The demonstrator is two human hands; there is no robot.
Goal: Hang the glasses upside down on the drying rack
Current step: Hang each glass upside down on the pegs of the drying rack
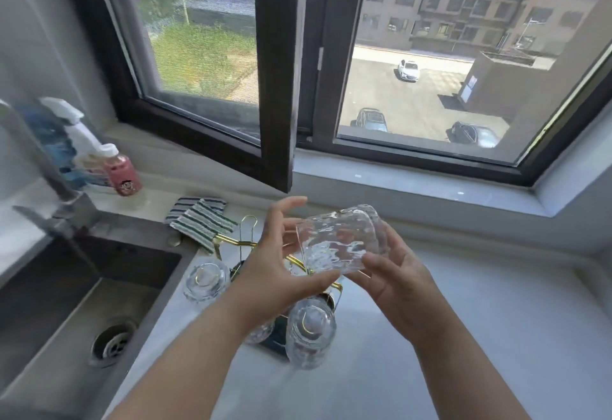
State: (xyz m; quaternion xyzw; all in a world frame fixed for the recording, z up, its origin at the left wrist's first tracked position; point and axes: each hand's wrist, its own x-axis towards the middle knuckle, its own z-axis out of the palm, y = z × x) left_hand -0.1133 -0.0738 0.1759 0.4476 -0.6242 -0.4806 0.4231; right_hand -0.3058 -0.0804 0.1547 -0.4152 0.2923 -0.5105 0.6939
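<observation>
A clear rippled glass lies tilted on its side in the air above the counter, its rim toward the left. My right hand grips it from below and behind. My left hand touches its rim side with thumb under and fingers spread above. Beneath the hands stands a gold wire drying rack on a dark base. One glass hangs upside down on its left prong and another upside-down glass hangs on its near prong. A third glass shows partly under my left wrist.
A steel sink with a drain lies to the left, its tap above it. Spray bottles and a pink bottle stand at the back left. A striped cloth lies behind the rack. An open window frame juts inward above the counter.
</observation>
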